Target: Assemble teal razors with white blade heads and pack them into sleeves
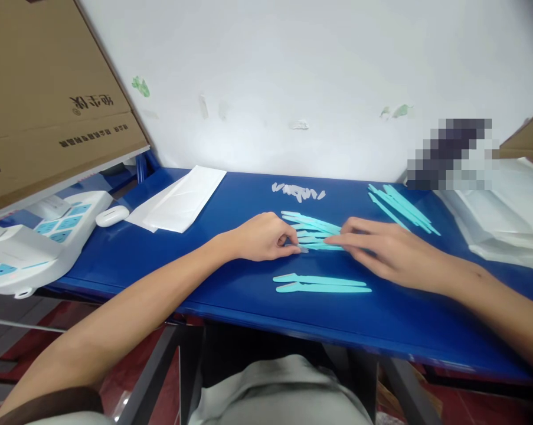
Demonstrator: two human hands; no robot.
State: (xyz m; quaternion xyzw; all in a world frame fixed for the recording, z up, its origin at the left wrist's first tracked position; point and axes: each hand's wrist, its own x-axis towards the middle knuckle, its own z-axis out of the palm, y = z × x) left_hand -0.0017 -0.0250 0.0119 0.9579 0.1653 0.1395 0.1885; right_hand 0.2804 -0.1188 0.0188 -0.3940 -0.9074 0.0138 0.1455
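Several turquoise razor-like sticks point(313, 223) lie in a loose pile between my hands on the blue table. My left hand point(268, 237) is pinched at the pile's left end, its fingertips closed on a small clear piece. From the right, my right hand point(379, 245) reaches over the pile's handle ends, fingers apart and touching them. Nearer the front edge lie two more turquoise sticks point(323, 284), side by side. Small whitish pieces point(298, 192) are scattered behind the pile. Another bunch of turquoise sticks point(403, 209) rests at the back right.
White paper sheets point(190, 198) and a white mouse-shaped object point(112, 216) are on the left. Farther left are a white power strip point(75, 221) and a large cardboard box point(58, 88). Plastic bags point(505, 206) lie at the right, before a white wall point(266, 77).
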